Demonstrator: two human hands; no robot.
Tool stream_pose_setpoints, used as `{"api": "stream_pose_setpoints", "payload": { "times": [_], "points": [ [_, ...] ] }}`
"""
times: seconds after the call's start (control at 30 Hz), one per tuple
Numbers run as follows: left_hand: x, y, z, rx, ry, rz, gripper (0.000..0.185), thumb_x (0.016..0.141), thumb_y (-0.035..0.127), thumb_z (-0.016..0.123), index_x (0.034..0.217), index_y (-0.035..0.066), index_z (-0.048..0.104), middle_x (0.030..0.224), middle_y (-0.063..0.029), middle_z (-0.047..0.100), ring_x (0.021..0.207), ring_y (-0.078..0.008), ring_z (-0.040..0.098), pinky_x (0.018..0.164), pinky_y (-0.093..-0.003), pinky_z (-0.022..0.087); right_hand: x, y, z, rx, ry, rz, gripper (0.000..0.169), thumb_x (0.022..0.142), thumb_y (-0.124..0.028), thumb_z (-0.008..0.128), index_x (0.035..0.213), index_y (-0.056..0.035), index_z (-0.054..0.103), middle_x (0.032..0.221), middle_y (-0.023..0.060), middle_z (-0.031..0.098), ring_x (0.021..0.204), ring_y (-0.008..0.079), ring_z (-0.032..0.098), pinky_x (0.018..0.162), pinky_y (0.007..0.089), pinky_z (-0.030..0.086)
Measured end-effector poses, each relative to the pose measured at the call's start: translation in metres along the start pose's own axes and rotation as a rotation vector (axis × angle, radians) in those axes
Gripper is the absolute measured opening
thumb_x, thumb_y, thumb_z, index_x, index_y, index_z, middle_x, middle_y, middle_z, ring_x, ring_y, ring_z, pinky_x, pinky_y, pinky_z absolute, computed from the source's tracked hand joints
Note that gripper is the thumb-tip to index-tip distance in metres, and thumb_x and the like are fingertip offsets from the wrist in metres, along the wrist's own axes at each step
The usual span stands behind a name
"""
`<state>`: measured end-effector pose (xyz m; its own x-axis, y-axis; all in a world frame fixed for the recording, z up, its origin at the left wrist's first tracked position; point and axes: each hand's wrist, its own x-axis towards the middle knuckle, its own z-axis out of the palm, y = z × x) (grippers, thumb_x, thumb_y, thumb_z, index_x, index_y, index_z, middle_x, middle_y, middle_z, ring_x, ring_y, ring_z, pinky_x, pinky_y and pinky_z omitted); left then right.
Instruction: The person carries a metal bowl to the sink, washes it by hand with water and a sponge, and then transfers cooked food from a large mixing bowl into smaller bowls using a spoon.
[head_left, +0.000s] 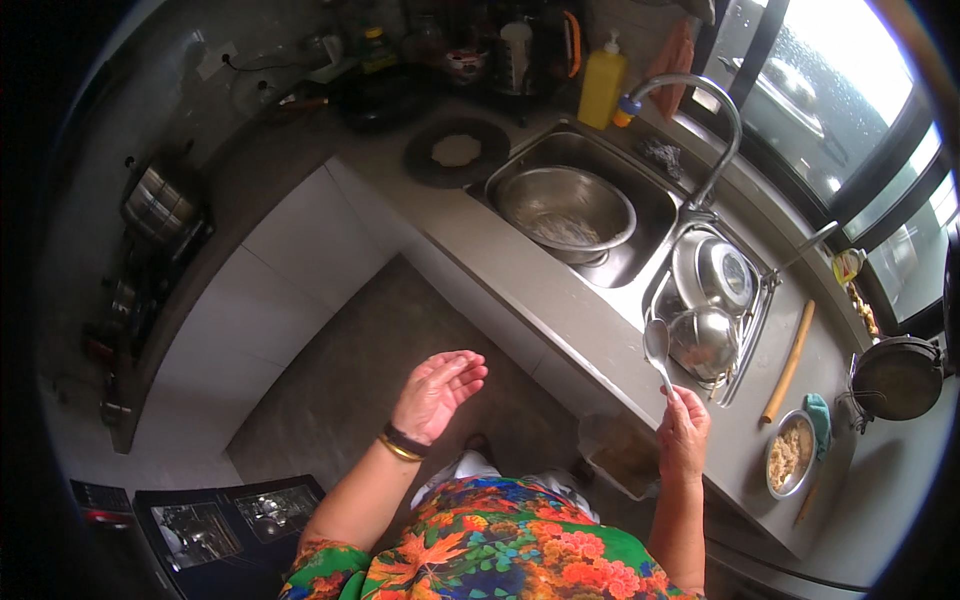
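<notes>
My right hand (684, 431) grips the handle end of a metal spoon (658, 346), its bowl pointing up beside the dish rack. My left hand (441, 394) is raised over the floor, palm turned inward, fingers together and partly bent, with nothing in it. Past the spoon, a steel bowl (705, 341) and a steel basin (724, 274) lie overturned in the wire rack. A large steel basin (566, 210) with a little whitish matter inside sits in the sink (652, 251).
A curved faucet (731, 139) arches behind the sink. On the counter (502, 259) are a wooden rolling pin (789, 362), a bowl of pale food (791, 454), a teal cloth (817, 420), a yellow pump bottle (601, 86) and a dark round board (457, 150). A plastic bin (619, 461) stands below.
</notes>
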<state>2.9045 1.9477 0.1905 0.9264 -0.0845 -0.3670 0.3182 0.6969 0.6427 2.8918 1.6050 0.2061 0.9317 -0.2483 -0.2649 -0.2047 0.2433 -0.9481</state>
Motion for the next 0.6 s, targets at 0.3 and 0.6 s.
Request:
{"api": "stream_pose_setpoints", "payload": {
  "times": [0.3, 0.6],
  "points": [
    [0.033, 0.067, -0.037, 0.007, 0.107, 0.112, 0.014, 0.09, 0.011, 0.057, 0.101, 0.004, 0.062, 0.101, -0.0095, 0.065, 0.092, -0.0182, 0.063, 0.082, -0.0316, 0.051, 0.079, -0.012, 0.078, -0.134, 0.0, -0.082, 0.018, 0.089, -0.014, 0.052, 0.102, -0.0038, 0.057, 0.061, -0.0089, 0.038, 0.046, 0.0003, 0.03, 0.039, 0.0172, 0.027],
    [0.101, 0.104, -0.015, 0.104, 0.151, 0.173, 0.015, 0.092, 0.01, 0.053, 0.103, 0.002, 0.06, 0.102, -0.0112, 0.064, 0.093, -0.0195, 0.062, 0.081, -0.0324, 0.052, 0.225, -0.015, 0.119, -0.224, -0.121, -0.274, 0.012, 0.09, -0.014, 0.059, 0.083, -0.0073, 0.052, 0.074, -0.006, 0.046, 0.066, 0.003, 0.038, 0.058, 0.0192, 0.033]
  ]
}}
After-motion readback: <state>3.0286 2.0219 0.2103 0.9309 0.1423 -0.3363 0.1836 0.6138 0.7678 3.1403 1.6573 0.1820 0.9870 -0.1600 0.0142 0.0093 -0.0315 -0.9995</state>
